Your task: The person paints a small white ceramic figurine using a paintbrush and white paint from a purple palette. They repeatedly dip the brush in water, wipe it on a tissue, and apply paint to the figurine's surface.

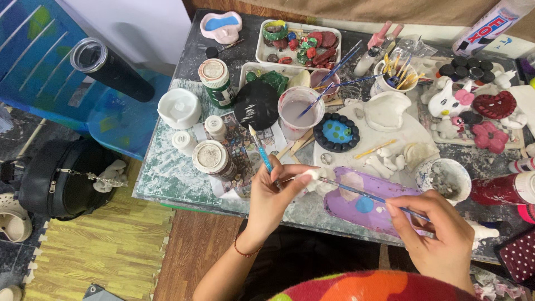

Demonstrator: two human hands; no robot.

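Observation:
My left hand [275, 196] pinches a small white plaster piece [315, 177] and also keeps a blue-handled brush [261, 150] tucked upright between its fingers. My right hand [436, 228] grips a thin paintbrush [368, 195] whose tip reaches left to the white piece. Both hands hover over a purple oval palette [345, 209] with blue and white paint dabs, at the table's near edge.
A cup of cloudy water [299, 111] with brushes, a black round lid [256, 104], white paint jars [212, 158], a round white plate [409, 134] with plaster bits, a blue-centred black piece [336, 132] and painted figures [456, 103] crowd the table. A black bag [56, 178] lies on the floor at left.

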